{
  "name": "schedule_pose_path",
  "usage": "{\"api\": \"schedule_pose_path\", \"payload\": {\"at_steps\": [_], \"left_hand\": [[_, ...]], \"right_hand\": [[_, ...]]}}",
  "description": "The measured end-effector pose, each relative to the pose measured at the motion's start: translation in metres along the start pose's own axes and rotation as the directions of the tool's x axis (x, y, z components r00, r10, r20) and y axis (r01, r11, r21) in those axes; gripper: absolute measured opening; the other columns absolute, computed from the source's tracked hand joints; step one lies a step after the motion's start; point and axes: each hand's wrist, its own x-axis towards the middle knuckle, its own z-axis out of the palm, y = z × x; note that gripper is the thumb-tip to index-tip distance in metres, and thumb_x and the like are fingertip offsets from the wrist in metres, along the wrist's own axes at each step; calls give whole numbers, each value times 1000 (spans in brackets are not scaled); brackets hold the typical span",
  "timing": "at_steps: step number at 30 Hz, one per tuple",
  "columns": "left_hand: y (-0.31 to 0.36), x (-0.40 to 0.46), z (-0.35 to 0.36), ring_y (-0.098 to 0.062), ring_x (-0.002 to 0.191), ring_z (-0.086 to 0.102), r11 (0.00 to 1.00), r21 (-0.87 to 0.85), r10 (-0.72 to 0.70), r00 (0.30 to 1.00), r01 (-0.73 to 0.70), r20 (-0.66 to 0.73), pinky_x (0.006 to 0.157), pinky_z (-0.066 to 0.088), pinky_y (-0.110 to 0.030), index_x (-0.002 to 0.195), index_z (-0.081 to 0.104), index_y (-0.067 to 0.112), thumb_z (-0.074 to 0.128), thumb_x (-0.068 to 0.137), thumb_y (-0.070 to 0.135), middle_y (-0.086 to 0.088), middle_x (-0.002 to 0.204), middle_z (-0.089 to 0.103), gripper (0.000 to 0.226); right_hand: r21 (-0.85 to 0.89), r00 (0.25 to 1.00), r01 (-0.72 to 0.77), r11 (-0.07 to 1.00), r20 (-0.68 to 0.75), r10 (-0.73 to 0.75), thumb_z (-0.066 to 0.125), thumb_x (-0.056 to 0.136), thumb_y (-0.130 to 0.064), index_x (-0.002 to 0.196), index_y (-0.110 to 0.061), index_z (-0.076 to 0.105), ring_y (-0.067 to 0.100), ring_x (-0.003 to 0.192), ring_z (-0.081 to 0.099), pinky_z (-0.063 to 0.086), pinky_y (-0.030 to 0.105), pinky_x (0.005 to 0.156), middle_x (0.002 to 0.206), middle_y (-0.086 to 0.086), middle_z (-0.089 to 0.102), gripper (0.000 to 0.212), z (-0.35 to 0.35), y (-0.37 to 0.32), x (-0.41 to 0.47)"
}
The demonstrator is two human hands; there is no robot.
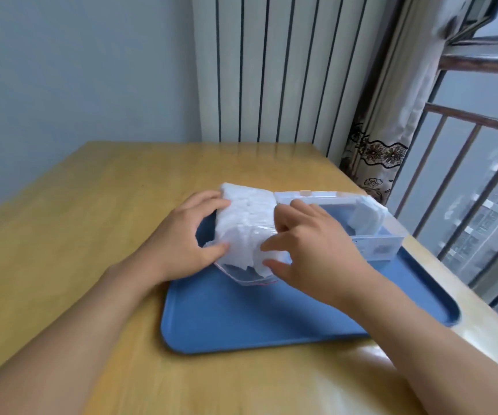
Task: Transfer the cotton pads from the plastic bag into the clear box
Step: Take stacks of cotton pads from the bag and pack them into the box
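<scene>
cotton pads [243, 217] sit as one thick white stack over the far part of the blue tray [241, 313], still partly wrapped in the plastic bag [243, 275], whose zip edge with a thin red line lies flat on the tray toward the near side. the stack seems to be held up on its side so that it can be worked out of the bag as one block rather than spilling loose.

the left hand [188, 235] grips the left end of the stack, fingers curled over its top and thumb pressed into its near face, probably to keep the pads squared together. the right hand [310, 241] is at the stack's right end, fingers bent against the pads and the bag film; it appears to pinch or pull there, but whether it holds film, pads or both i cannot tell.

the clear box [370, 235] stands just right of the stack, touching or nearly touching it, with its lid [316, 196] tipped open on the far side. some white pads [459, 218] already rest against its far right wall, so the transfer looks partly done. keeping the box close makes the carry short.

the tray rests on a wooden bench [77, 220], likely to catch stray pads. a radiator [271, 67] and a curtain [391, 115] stand beyond, with a railed window [481, 175] to the right.
</scene>
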Motion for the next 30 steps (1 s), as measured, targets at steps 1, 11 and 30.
{"api": "schedule_pose_path", "payload": {"at_steps": [1, 11, 30], "left_hand": [[4, 1, 4, 0, 128, 46, 1000, 7, 8, 1000, -8, -12, 109, 40, -27, 136, 57, 29, 71, 69, 46, 16, 146, 42, 71], [13, 1, 9, -10, 108, 59, 999, -37, -6, 1000, 5, -26, 86, 56, -35, 127, 60, 32, 65, 66, 29, 23, 131, 48, 62], [29, 0, 4, 5, 97, 59, 959, -276, -92, 993, 68, -76, 73, 49, -8, 111, 71, 27, 64, 85, 6, 19, 112, 61, 34]], "right_hand": [[-25, 999, -40, 999, -39, 39, 86, 64, -29, 72, -27, 79, 22, 72, 44, 42, 33, 61, 75, -6, 35, 12, -1, 1, -1], [210, 978, -127, 970, -138, 158, 68, 77, -30, 77, -24, 77, 21, 68, 44, 43, 32, 61, 72, -5, 45, 11, 3, -10, 1], [-97, 961, -227, 969, -183, 207, 89, 57, -30, 101, -25, 71, 23, 74, 43, 41, 35, 63, 81, -1, 45, 48, 31, -17, 21]]}}
